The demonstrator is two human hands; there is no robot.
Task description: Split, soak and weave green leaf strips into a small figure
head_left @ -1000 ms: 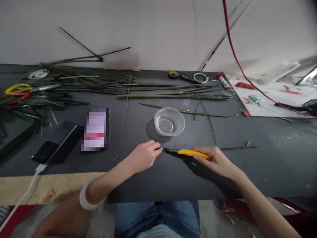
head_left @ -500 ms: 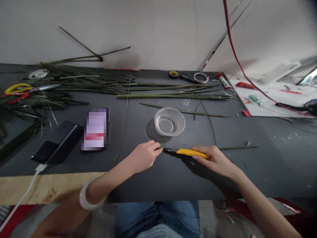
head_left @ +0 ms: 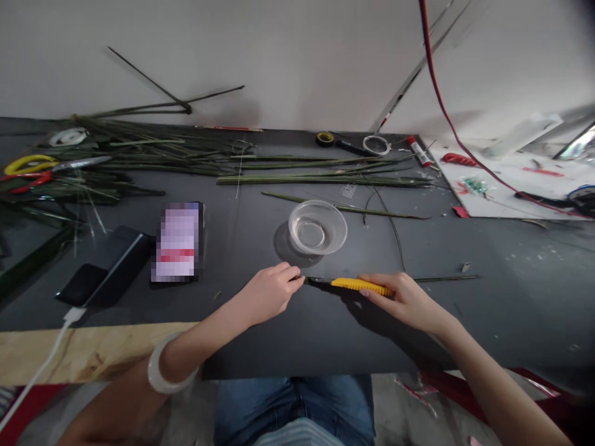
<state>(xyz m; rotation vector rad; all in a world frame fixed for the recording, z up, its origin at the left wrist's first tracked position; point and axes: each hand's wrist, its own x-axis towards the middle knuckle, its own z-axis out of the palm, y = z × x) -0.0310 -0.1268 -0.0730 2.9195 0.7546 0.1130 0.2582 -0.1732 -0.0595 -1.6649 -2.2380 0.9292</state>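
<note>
My left hand (head_left: 275,290) is closed, its thumb and fingers pinching the end of a thin green leaf strip (head_left: 445,278). The strip runs to the right, past the knife and behind my right hand. My right hand (head_left: 398,296) is wrapped round the yellow handle of a utility knife (head_left: 356,285). Its blade points left and lies along the strip, close to my left fingertips; how deep it sits I cannot tell. Just beyond the hands stands a clear plastic bowl (head_left: 338,238), with no contents that I can make out.
A phone (head_left: 176,241) and a power bank (head_left: 114,266) with a white cable lie left. Behind are long green leaf strips (head_left: 325,180), scissors (head_left: 35,167), black tape (head_left: 325,139), a magnifying glass (head_left: 376,145) and a glue stick (head_left: 419,152). A white board (head_left: 502,192) lies right.
Both hands and the knife keep almost the same place. The right end of the leaf strip reaches slightly less far right. The view has shifted a little.
</note>
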